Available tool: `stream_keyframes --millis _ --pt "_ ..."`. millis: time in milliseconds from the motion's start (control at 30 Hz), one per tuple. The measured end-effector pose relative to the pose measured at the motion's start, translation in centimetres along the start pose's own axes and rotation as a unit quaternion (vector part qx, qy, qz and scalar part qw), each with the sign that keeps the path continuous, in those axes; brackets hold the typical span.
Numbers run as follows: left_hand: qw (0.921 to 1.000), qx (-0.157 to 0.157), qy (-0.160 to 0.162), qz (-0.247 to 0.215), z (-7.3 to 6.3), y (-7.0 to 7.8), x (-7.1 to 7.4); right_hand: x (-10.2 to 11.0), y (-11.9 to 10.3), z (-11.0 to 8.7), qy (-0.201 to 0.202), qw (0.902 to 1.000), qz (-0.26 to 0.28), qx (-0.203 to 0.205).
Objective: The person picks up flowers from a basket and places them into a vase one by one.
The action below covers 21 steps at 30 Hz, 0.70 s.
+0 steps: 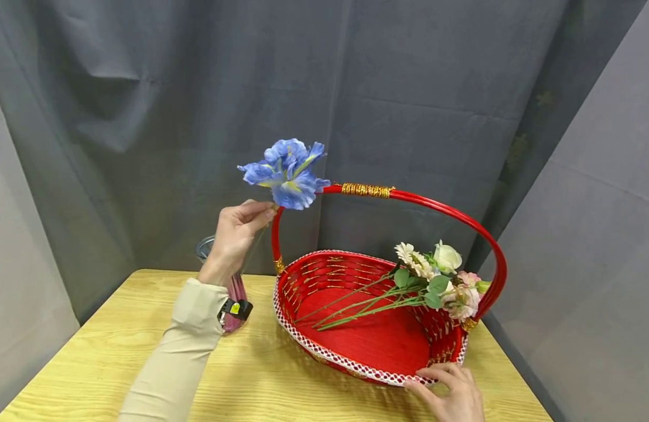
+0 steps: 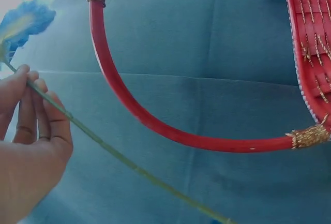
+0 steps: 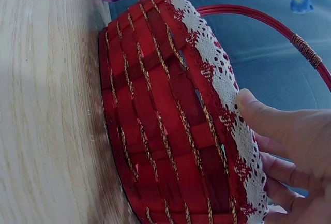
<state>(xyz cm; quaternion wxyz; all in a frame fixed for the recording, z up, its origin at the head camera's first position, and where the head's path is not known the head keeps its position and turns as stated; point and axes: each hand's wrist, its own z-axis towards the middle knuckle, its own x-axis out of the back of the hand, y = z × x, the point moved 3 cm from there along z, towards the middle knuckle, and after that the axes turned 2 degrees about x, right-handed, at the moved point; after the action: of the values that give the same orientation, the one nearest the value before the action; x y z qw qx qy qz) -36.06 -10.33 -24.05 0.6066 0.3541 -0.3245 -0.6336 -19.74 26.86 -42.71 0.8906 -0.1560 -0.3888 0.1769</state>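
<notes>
My left hand (image 1: 232,237) pinches the thin green stem (image 2: 116,154) of a blue iris (image 1: 290,176) just below its bloom. The flower is raised above the left side of a red woven basket (image 1: 351,366), near its arched handle (image 1: 435,203). At the basket's front right, my right hand (image 1: 453,391) grips the white lace-trimmed rim (image 3: 227,92), thumb on the outside and fingers over the inner side. Several pale flowers (image 1: 446,258) lie inside, blooms against the right end and green stems (image 1: 356,313) across the red floor.
A glass vase (image 1: 236,288), clear at the top and pink-purple below, stands left of the basket, partly hidden by my left wrist. The wooden table (image 1: 145,328) carries both. Grey curtains (image 1: 198,117) hang behind and at the sides.
</notes>
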Motion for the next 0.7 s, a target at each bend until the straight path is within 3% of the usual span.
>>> stream_keyframes --millis 200,367,500,700 --pt "0.9994 -0.034 0.008 -0.004 0.6 1.4 -0.1 0.1 -0.2 0.1 -0.015 0.9998 -0.005 -0.009" --pt "0.9980 -0.058 0.025 -0.001 1.2 2.0 0.4 0.1 -0.1 0.0 -0.001 1.0000 -0.004 0.001" --pt "0.9976 -0.057 0.039 0.001 1.5 1.5 0.8 0.1 0.0 0.0 0.014 0.9998 0.000 0.013" --pt "0.9969 -0.039 0.067 0.016 1.7 -0.5 2.0 0.1 0.1 0.0 0.019 0.9996 0.007 0.019"
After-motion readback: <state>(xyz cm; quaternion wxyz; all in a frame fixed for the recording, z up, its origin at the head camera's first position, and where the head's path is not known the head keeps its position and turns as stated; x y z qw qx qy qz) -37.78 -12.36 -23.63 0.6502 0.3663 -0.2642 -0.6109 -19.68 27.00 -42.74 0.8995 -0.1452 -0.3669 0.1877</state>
